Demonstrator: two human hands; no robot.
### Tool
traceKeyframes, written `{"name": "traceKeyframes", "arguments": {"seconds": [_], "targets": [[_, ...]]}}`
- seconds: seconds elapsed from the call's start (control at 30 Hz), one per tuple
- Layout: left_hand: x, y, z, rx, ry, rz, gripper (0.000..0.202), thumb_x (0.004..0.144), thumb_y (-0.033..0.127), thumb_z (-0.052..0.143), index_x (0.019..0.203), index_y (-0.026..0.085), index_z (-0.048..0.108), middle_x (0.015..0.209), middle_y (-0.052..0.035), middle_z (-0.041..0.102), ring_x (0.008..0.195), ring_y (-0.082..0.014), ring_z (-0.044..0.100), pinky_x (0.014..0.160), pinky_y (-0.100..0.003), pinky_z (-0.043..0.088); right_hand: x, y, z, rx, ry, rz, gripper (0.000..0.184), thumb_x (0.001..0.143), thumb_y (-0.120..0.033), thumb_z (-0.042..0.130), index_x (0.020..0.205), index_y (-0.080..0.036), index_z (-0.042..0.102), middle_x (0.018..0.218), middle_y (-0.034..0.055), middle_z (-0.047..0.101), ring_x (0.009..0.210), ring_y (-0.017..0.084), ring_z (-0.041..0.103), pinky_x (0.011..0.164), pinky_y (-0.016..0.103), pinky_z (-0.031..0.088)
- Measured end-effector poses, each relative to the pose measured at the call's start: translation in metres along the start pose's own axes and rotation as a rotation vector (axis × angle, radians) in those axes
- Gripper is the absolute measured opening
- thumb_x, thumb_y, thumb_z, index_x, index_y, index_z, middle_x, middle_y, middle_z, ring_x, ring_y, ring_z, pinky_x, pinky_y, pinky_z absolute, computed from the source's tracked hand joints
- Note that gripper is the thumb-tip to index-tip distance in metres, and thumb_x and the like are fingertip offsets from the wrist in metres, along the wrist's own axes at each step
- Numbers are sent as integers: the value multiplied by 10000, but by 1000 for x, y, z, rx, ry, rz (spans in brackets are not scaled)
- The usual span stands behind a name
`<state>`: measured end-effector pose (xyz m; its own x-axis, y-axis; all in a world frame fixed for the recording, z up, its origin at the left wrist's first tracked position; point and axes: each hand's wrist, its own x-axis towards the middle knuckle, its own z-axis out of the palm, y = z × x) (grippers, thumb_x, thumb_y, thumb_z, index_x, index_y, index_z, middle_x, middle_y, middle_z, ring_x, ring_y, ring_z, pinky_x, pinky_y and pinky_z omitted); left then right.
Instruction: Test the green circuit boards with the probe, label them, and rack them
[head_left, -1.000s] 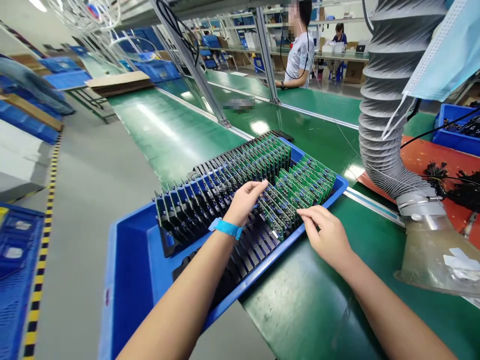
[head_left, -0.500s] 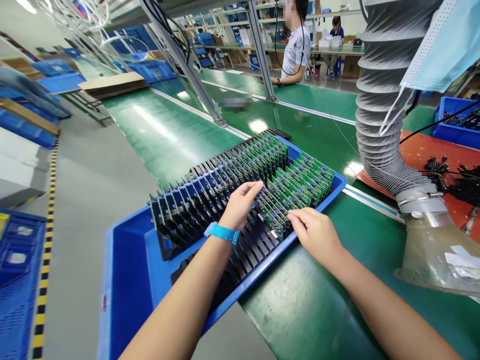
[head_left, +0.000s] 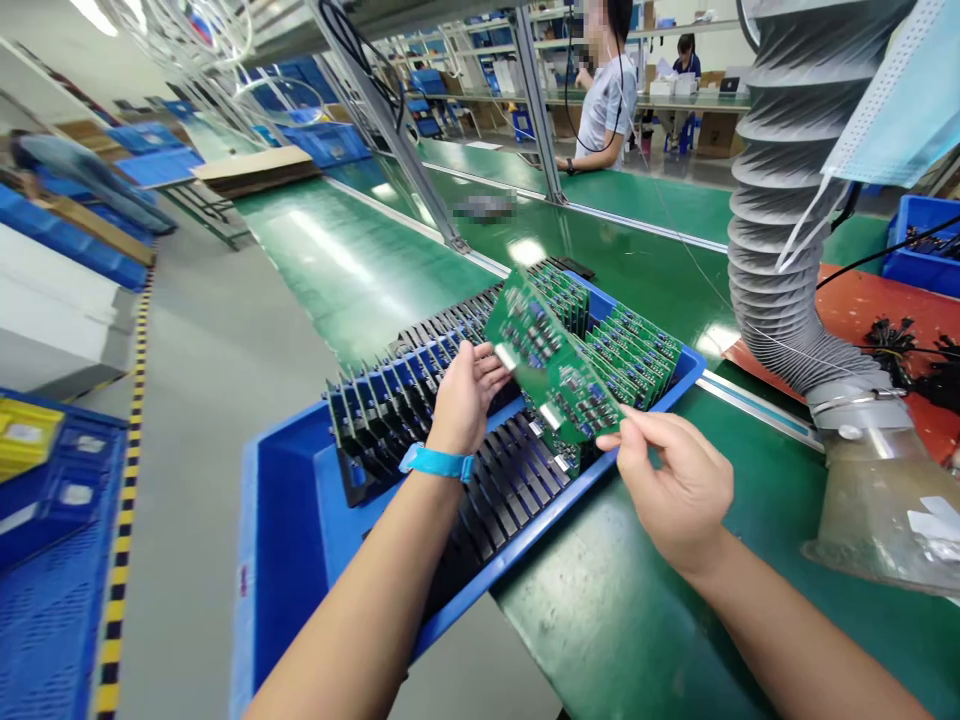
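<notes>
A green circuit board [head_left: 553,362] is held up above a blue tray [head_left: 289,520], gripped at both ends. My left hand [head_left: 463,398], with a blue wristband, pinches the board's left edge. My right hand [head_left: 675,485] pinches its lower right corner. Below them the tray holds a black slotted rack [head_left: 390,400]. Several more green boards [head_left: 630,350] stand upright in the rack's far end. The near slots are empty.
The tray rests on a green conveyor belt [head_left: 660,620] at its near edge. A grey ribbed extraction hose [head_left: 795,250] with a clear hood stands at right. Behind it lie an orange mat, black cable bundles and a blue bin [head_left: 922,245]. A person [head_left: 607,100] stands at a far bench.
Both hands lifted one board out of the rack and raised it above the tray. The view shifted slightly right.
</notes>
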<state>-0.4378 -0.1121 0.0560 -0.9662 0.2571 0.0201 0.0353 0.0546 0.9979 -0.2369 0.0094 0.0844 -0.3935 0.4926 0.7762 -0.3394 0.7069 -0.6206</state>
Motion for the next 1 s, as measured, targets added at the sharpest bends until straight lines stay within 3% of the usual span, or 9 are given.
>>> {"name": "traceKeyframes", "arguments": {"seconds": [0.1, 0.2, 0.37, 0.47, 0.63, 0.73, 0.83, 1.0], "targets": [[-3, 5, -11, 2, 55, 48, 640, 850, 669, 243, 1140, 172, 523, 1105, -132, 668, 981, -231, 653, 820, -354, 515, -17, 3, 15, -35, -133, 13, 176, 880, -149, 507, 896, -176, 680, 666, 29, 704, 619, 140, 665, 622, 266, 575], [-11, 2, -17, 50, 24, 45, 682, 827, 702, 260, 1085, 158, 579, 1026, -131, 692, 961, -232, 656, 843, -370, 509, -37, 11, 31, -178, -327, 16, 275, 909, -177, 444, 777, -164, 685, 633, 47, 680, 586, 144, 645, 595, 256, 544], [-22, -18, -15, 219, -100, -33, 548, 649, 678, 631, 860, 175, 678, 847, -69, 702, 843, -244, 656, 786, -382, 517, -46, 11, 32, -382, -566, 25, 264, 906, -196, 479, 733, -171, 676, 598, 36, 656, 543, 146, 621, 526, 239, 459], [-22, -24, -15, 278, -135, -47, 460, 638, 626, 677, 793, 192, 688, 820, -42, 696, 844, -248, 648, 792, -374, 511, -34, 13, 20, -326, -520, 63, 275, 913, -259, 499, 714, -181, 672, 599, 27, 651, 545, 138, 606, 547, 246, 450], [-13, -19, -8, 285, -152, -29, 465, 708, 605, 611, 954, 219, 694, 1064, -63, 693, 1069, -285, 589, 899, -398, 468, -13, 44, 5, -333, -158, 187, 224, 909, -256, 467, 1006, -158, 643, 902, 104, 639, 763, 177, 608, 681, 314, 512], [-4, -13, 6, 239, -189, -22, 557, 788, 651, 466, 1072, 220, 676, 1140, -86, 680, 1141, -286, 563, 966, -437, 426, -12, 59, 5, -345, -232, 186, 218, 900, -213, 465, 1025, -166, 637, 944, 110, 615, 851, 203, 604, 754, 363, 527], [4, -9, 18, 188, -252, -25, 620, 817, 685, 376, 1099, 224, 682, 1117, -95, 698, 1118, -294, 589, 970, -473, 421, -15, 59, 8, -284, -314, 183, 206, 900, -171, 446, 954, -175, 645, 897, 89, 629, 834, 191, 617, 757, 345, 536], [9, -12, 22, 155, -259, 26, 540, 749, 616, 577, 1037, 180, 711, 1230, -88, 645, 1240, -294, 494, 1073, -453, 316, -17, 49, 14, -190, -314, 212, 177, 875, -142, 464, 904, -176, 635, 847, 66, 671, 780, 168, 646, 724, 311, 553]]}}
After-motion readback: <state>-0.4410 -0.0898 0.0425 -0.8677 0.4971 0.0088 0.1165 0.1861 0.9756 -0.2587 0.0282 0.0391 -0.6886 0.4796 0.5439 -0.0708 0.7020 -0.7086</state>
